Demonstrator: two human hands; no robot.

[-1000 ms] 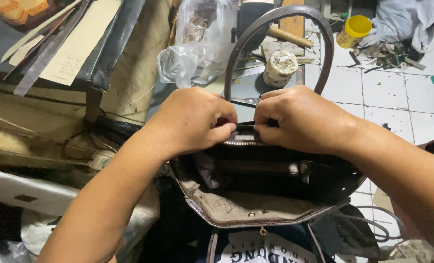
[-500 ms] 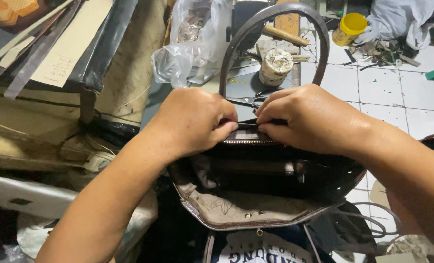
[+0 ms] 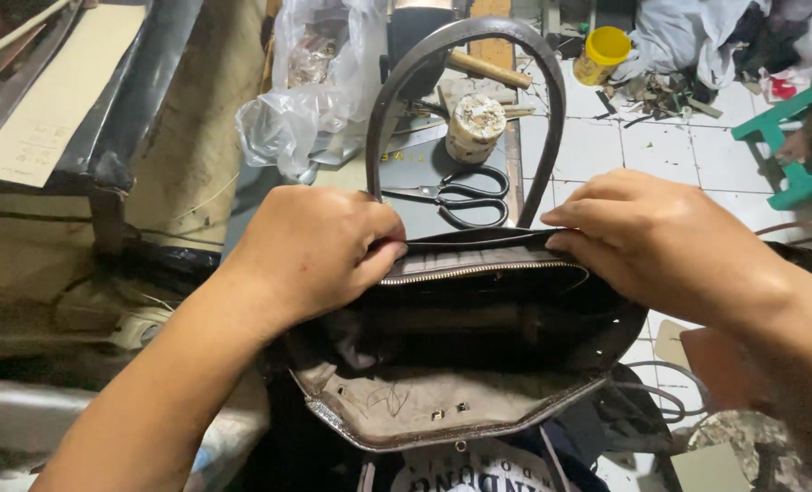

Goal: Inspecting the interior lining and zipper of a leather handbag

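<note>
dark brown leather handbag [image 3: 461, 364], mouth open, far rim pinched by left hand [image 3: 310, 246] at one end, right hand [image 3: 661, 241] at the other, grips well apart. black scissors [image 3: 456, 196] just beyond the rim, inside the arched handle [image 3: 465, 36].

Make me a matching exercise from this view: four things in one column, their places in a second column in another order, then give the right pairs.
Things:
1. scissors
2. yellow container
3. clear plastic bag
4. left hand

Places:
A. on the tiled floor, top right of the view
B. gripping the left end of the handbag's far rim
C. lying on the grey surface, seen through the arch of the bag handle
D. above the left hand, left of the bag handle

Pairs: 1-C, 2-A, 3-D, 4-B
</note>
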